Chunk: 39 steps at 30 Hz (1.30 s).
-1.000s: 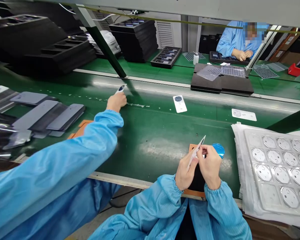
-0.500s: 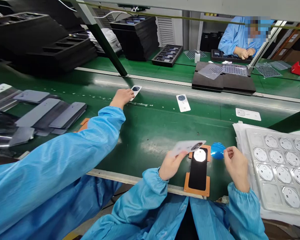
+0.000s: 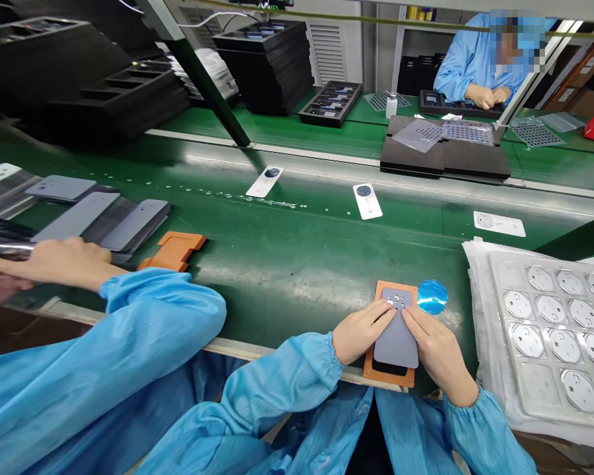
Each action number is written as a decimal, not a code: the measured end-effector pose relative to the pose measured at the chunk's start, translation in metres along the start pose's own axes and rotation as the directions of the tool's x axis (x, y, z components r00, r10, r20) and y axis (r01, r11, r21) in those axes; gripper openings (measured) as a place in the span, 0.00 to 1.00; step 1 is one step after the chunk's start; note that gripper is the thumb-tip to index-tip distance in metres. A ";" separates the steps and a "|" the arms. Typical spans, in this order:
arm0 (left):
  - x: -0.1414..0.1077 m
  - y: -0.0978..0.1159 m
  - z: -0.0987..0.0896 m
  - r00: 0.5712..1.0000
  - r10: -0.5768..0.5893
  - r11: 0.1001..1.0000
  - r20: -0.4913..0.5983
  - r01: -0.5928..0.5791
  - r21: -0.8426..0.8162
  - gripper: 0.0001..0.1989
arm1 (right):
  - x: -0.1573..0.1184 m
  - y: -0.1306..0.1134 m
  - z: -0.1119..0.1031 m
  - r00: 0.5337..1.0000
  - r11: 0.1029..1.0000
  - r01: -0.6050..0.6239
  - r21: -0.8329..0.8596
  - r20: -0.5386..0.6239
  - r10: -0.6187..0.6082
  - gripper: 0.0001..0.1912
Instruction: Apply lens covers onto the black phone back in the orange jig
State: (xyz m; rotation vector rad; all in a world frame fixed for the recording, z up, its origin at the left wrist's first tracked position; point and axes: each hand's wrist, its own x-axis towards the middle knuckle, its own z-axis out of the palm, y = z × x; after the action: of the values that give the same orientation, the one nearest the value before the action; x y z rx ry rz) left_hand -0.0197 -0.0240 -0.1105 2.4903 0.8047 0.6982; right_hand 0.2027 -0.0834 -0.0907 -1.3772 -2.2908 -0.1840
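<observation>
A grey phone back cover (image 3: 396, 340) with camera holes at its top lies face up and slightly askew over the black pad (image 3: 390, 369) of an orange fixture (image 3: 382, 287). My left hand (image 3: 361, 332) grips the cover's left edge, fingertips near the camera holes. On the opposite edge my right hand (image 3: 436, 346) does the same, its fingertips almost meeting the left ones. Whatever lies between cover and pad is hidden. A round blue film (image 3: 432, 297) rests on the green bench just beyond my right hand.
At right, a clear tray (image 3: 534, 384) holds several round white pieces. White cards (image 3: 367, 201) with dark circles lie farther back. A co-worker's hand (image 3: 72, 260) is at left, near grey covers (image 3: 136, 227) and another orange fixture (image 3: 173, 251). Another person (image 3: 468, 63) sits opposite.
The cover has been turned and lowered onto the fixture. My right hand has left the blue film and come to the cover. The co-worker's hand has left a white card and moved left.
</observation>
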 end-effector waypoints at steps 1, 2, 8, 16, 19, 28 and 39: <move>0.000 -0.001 -0.001 1.000 0.014 0.997 0.017 -0.015 0.077 0.20 | 0.001 0.001 0.000 1.000 1.000 0.011 0.003 0.003 -0.011 0.21; 0.001 -0.001 -0.001 0.999 0.029 0.987 0.042 -0.035 0.158 0.19 | 0.001 0.003 0.000 1.000 1.000 0.020 0.007 0.007 -0.020 0.21; 0.009 -0.003 -0.006 0.980 0.072 0.897 0.183 -0.144 0.418 0.16 | 0.000 0.008 0.011 0.996 0.998 0.044 -0.052 0.082 -0.040 0.21; 0.012 0.006 -0.008 0.966 0.071 0.854 0.248 -0.188 0.484 0.20 | 0.004 -0.001 0.015 0.971 0.990 0.030 -0.138 0.240 0.004 0.28; 0.008 0.008 -0.006 0.973 0.103 0.823 0.207 -0.200 0.532 0.19 | 0.003 -0.006 0.010 0.963 0.987 0.024 -0.158 0.271 0.020 0.29; -0.005 0.017 -0.005 0.972 0.094 0.824 0.216 -0.197 0.530 0.21 | -0.014 -0.019 0.001 0.957 0.990 0.016 -0.143 0.290 0.027 0.34; -0.008 0.003 -0.016 0.964 -0.006 0.989 0.267 -0.033 0.143 0.32 | -0.018 -0.008 0.007 0.984 1.000 -0.004 0.029 0.178 -0.001 0.29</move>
State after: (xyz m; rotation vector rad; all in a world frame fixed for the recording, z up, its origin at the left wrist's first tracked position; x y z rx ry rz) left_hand -0.0332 -0.0275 -0.0987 2.6473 0.7619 0.3056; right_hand 0.2009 -0.0992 -0.1039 -1.4324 -2.4268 -0.0271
